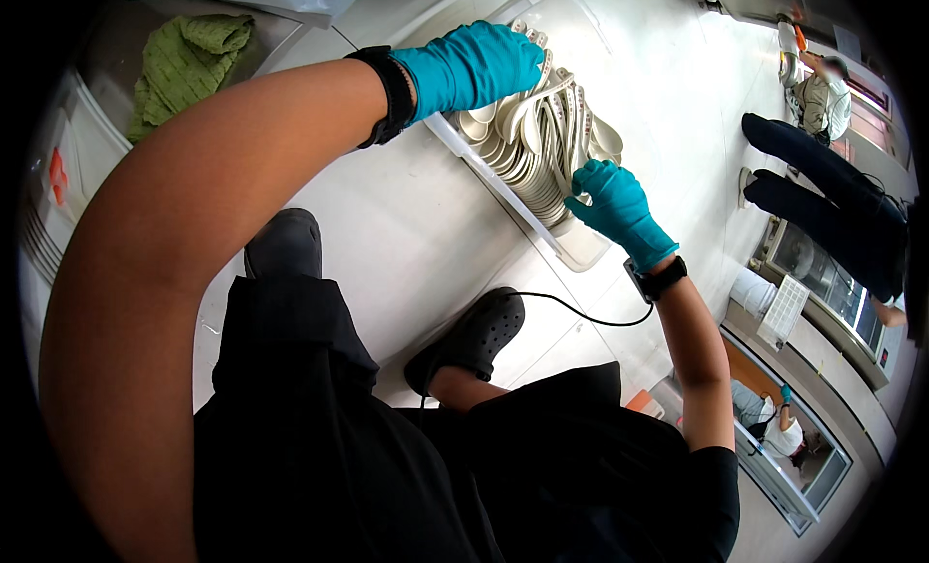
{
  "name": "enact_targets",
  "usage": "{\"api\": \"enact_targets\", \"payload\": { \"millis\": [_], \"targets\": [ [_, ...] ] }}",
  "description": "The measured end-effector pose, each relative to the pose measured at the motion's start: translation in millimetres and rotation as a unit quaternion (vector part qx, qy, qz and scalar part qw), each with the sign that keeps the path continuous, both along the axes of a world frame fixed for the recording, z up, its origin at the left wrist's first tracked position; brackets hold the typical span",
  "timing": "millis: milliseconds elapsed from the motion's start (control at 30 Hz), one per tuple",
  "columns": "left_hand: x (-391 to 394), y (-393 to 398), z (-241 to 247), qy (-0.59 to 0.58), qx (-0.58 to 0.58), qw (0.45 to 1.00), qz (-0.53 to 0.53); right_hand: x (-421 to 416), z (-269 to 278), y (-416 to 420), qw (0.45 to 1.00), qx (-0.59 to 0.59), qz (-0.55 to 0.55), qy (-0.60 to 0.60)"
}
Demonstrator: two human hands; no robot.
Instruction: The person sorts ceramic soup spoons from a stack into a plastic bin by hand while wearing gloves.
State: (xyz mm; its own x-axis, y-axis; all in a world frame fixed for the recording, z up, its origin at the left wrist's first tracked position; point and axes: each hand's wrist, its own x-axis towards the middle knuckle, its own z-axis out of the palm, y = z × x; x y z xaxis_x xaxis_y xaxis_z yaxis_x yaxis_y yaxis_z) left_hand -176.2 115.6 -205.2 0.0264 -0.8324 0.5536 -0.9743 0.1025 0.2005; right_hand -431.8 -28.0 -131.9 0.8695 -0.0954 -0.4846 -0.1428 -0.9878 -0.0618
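A clear plastic box point(501, 198) stands on the floor before me, holding many white Chinese soup spoons point(528, 167). Most are nested in curved rows, and a few lie loose on top. My left hand point(475, 68), in a teal glove, is over the handles at the box's far side; its fingertips are curled out of sight. At the near right end, my right hand point(613, 207), gloved alike, touches the edge of the spoon rows with thumb and forefinger bent. Whether either hand grips a spoon is hidden. Black straps circle both wrists.
A black cable point(580, 312) runs from my right wrist strap toward my leg. My black clogs point(483, 334) stand on the tiled floor near the box. A green towel point(189, 65) lies at upper left. Other people point(820, 171) stand to the right, near a glass-fronted appliance point(827, 272).
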Motion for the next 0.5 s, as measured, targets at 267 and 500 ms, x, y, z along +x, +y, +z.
{"api": "enact_targets", "payload": {
  "millis": [267, 500],
  "targets": [
    [1, 0, 0, 0.02, 0.014, 1.0, -0.018, 5, 14, -4, 0.956, 0.164, -0.239, 0.043],
    [-1, 0, 0, 0.021, 0.0, 1.0, -0.011, 22, 45, 1, 0.875, 0.227, -0.426, -0.028]
  ]
}}
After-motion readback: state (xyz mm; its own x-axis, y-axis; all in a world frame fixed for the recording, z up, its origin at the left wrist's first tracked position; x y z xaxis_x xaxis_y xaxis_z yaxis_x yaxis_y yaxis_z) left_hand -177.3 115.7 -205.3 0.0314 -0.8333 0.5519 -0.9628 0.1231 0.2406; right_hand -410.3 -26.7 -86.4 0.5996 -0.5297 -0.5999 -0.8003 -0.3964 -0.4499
